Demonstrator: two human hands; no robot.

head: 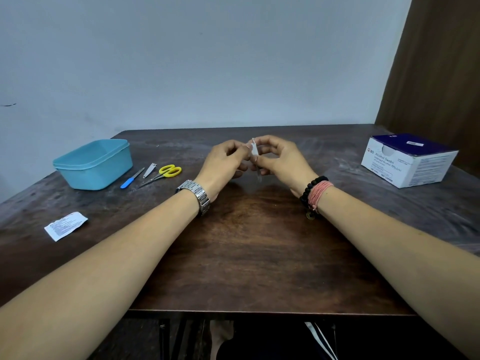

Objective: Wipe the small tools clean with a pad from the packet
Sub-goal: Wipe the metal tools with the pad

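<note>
A dark wooden table (pixel 246 242) stands against a plain pale wall (pixel 207 61), with a brown curtain (pixel 436 74) at right.

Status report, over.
Both hands, left and right, pinch white pad around thin metal tool. Scissors, clipper, file wait. Nothing obstructing.

Between the two raised hands we see a white pad (pixel 254 149) folded around a thin metal tool (pixel 258 175), but the pad and the fingers hide most of the tool, so we cannot name it. The left hand (pixel 225 162) covers its own fingertips where they meet the pad. The small print on the torn packet (pixel 65 226) is too fine to read, as is most of the text on the alcohol swab box (pixel 409 160). Both forearms are cut off by the bottom and side edges. Beneath the table (pixel 244 250), the dark shapes are unclear.
</note>
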